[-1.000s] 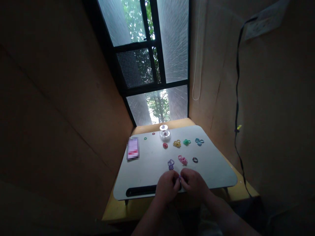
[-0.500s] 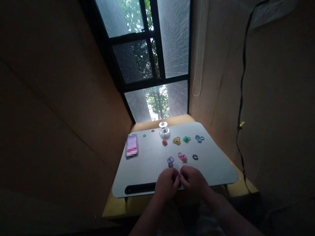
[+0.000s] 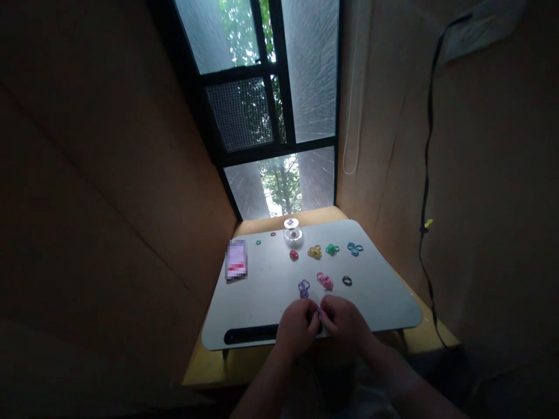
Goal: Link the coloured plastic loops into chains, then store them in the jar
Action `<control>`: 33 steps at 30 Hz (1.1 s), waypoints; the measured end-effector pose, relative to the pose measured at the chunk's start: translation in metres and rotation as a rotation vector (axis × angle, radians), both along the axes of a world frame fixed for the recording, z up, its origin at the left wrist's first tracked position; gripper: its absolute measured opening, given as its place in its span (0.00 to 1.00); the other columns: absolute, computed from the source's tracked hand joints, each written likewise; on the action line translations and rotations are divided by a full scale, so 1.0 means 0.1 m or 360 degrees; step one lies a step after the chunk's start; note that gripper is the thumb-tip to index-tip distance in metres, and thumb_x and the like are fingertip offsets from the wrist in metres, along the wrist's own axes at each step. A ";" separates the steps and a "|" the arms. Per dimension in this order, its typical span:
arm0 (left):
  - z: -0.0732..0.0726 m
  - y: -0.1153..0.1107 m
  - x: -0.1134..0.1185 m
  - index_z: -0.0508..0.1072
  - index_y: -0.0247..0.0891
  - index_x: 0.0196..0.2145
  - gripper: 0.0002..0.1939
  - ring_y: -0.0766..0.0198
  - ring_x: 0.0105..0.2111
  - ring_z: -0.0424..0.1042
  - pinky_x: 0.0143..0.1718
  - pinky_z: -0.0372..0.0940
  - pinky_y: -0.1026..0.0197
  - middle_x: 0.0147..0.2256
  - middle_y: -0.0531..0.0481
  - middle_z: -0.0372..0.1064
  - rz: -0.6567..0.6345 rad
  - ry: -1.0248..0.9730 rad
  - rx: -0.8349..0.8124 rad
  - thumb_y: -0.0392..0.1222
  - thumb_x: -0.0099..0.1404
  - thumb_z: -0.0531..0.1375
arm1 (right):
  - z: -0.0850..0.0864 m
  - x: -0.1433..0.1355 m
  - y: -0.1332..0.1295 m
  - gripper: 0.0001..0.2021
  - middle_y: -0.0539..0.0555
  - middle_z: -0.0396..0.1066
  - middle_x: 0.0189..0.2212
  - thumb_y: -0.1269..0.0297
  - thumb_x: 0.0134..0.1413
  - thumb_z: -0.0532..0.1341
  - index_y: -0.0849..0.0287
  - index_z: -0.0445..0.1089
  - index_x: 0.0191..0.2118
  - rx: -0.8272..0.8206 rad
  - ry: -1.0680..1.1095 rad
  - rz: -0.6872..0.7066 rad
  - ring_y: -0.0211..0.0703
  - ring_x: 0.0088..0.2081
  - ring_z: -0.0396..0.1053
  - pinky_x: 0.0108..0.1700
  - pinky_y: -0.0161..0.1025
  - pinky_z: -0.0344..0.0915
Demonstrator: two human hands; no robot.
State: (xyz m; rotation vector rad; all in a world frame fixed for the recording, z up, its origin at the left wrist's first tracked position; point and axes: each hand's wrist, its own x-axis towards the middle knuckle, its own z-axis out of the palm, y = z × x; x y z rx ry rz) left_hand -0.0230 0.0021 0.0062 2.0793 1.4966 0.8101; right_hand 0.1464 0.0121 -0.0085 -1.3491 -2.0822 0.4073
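Note:
My left hand [image 3: 296, 327] and my right hand [image 3: 344, 321] meet at the near edge of the white lap table [image 3: 262, 291]. Both are closed in a pinch, fingertips together on a small purple hair tie [image 3: 320, 311], mostly hidden by the fingers. Just beyond them lie a clump of purple hair ties [image 3: 304, 289], a pink clump [image 3: 325, 281] and one dark ring [image 3: 347, 281]. Farther back sit red [image 3: 294, 255], yellow [image 3: 315, 252], green [image 3: 332, 249] and blue [image 3: 355, 249] clumps.
A clear round container [image 3: 293, 234] stands at the back. A pixelated phone-like rectangle [image 3: 236, 260] lies at the left, with single green [image 3: 258, 242] and red [image 3: 273, 234] rings behind. A black slot [image 3: 251, 334] runs along the front edge. A black cable [image 3: 428, 145] hangs at right.
My hands keep the same pinch at the same place. The view has shifted slightly, so the table and window appear a little lower and to the right.

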 end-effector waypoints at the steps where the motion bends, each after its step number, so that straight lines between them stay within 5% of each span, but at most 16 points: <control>1: 0.00 0.00 0.00 0.71 0.39 0.33 0.04 0.63 0.32 0.66 0.34 0.56 0.62 0.31 0.51 0.70 0.0002 -0.0002 0.0002 0.37 0.63 0.57 | 0.00 0.00 0.00 0.06 0.49 0.66 0.24 0.66 0.55 0.56 0.57 0.63 0.27 0.0000 0.0012 -0.0001 0.39 0.28 0.61 0.32 0.36 0.50; 33: -0.02 -0.02 0.01 0.71 0.39 0.34 0.04 0.64 0.31 0.68 0.34 0.58 0.64 0.31 0.53 0.71 0.0066 -0.0109 0.0012 0.36 0.64 0.57 | 0.07 0.02 -0.06 0.04 0.48 0.66 0.25 0.67 0.53 0.58 0.57 0.64 0.28 -0.0041 0.0067 0.0005 0.38 0.28 0.62 0.31 0.35 0.51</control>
